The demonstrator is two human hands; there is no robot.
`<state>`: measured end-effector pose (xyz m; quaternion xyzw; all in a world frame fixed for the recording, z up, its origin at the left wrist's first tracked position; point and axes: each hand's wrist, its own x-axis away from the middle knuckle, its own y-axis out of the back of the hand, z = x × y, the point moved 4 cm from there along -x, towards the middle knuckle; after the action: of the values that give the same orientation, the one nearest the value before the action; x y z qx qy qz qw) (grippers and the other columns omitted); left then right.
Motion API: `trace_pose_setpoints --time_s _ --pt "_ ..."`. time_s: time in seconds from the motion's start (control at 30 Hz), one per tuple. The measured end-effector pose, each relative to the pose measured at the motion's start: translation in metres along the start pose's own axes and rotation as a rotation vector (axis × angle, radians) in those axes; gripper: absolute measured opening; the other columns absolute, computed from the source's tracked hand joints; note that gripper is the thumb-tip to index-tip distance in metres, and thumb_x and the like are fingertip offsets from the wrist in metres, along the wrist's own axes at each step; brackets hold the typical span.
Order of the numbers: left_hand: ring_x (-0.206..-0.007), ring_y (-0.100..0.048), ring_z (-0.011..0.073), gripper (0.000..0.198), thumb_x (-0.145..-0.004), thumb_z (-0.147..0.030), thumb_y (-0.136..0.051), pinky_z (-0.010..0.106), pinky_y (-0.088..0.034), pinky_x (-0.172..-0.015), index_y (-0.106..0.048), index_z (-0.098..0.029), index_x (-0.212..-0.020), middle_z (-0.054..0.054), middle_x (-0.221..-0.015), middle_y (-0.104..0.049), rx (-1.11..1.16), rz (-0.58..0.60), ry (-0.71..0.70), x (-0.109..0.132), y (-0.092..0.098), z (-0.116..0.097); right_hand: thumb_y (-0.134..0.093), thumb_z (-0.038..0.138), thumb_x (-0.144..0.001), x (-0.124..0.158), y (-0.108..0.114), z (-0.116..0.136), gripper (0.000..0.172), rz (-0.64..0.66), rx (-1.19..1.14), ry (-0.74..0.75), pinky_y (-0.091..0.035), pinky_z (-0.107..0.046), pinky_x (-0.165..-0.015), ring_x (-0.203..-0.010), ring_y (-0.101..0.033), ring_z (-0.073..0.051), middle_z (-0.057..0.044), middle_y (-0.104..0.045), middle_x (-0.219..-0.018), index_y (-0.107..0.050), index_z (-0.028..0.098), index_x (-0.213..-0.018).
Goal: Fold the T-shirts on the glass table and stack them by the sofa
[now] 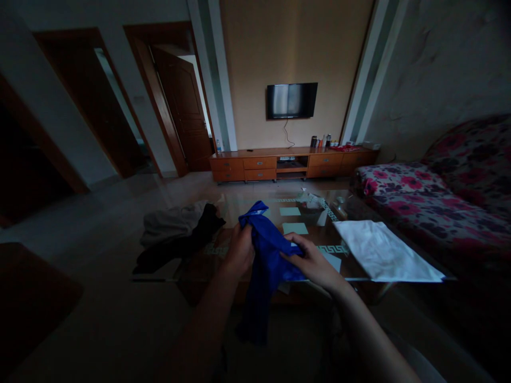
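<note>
A blue garment (pixel 268 260) hangs bunched between my two hands, over the near edge of a glass coffee table (pixel 235 205). My left hand (pixel 240 250) is closed around its upper left part, near the collar-like top. With thumb and fingers, my right hand (pixel 309 259) pinches the fabric on the right side. The lower end of the garment droops below the table edge into shadow. To the right on the glass lies a flat white cloth (pixel 387 251). On the left side are a crumpled grey cloth (pixel 170 223) and a black one (pixel 181 244).
A glass ashtray-like object (pixel 340 201) and crumpled plastic (pixel 313 200) sit at the table's far right. Beyond stands a low wooden TV cabinet (pixel 259 164) under a wall-mounted television (pixel 292 101). A flower-patterned sofa (pixel 439 207) flanks the right side. A wooden door (pixel 179 101) stands ajar.
</note>
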<state>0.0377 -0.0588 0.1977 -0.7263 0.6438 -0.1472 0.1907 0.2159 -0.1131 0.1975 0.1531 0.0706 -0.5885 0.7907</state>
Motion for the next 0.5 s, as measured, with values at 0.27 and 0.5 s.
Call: trace_pose_setpoints --time_s 0.27,0.5 --pt "-0.097 -0.07 0.0269 0.056 -0.068 -0.022 -0.082 0.039 -0.052 -0.091 -0.065 -0.024 -0.122 0.005 -0.107 -0.075 -0.045 0.355 0.191 0.021 -0.023 0.008 -0.071 0.052 -0.085 0.003 -0.012 -0.014 0.033 -0.109 -0.48 -0.265 -0.055 -0.031 -0.077 -0.08 -0.066 -0.017 -0.001 -0.072 -0.088 -0.069 0.022 -0.097" --pt "-0.137 -0.047 0.031 0.035 -0.08 -0.04 -0.076 0.039 -0.036 -0.114 -0.072 -0.026 -0.112 0.005 -0.13 -0.066 -0.265 0.368 0.039 0.017 -0.019 -0.012 -0.076 0.051 -0.08 0.006 0.009 0.002 0.041 -0.51 -0.809 -0.291 -0.061 -0.041 -0.076 -0.082 -0.073 -0.024 -0.003 -0.076 -0.09 -0.063 0.026 -0.11"
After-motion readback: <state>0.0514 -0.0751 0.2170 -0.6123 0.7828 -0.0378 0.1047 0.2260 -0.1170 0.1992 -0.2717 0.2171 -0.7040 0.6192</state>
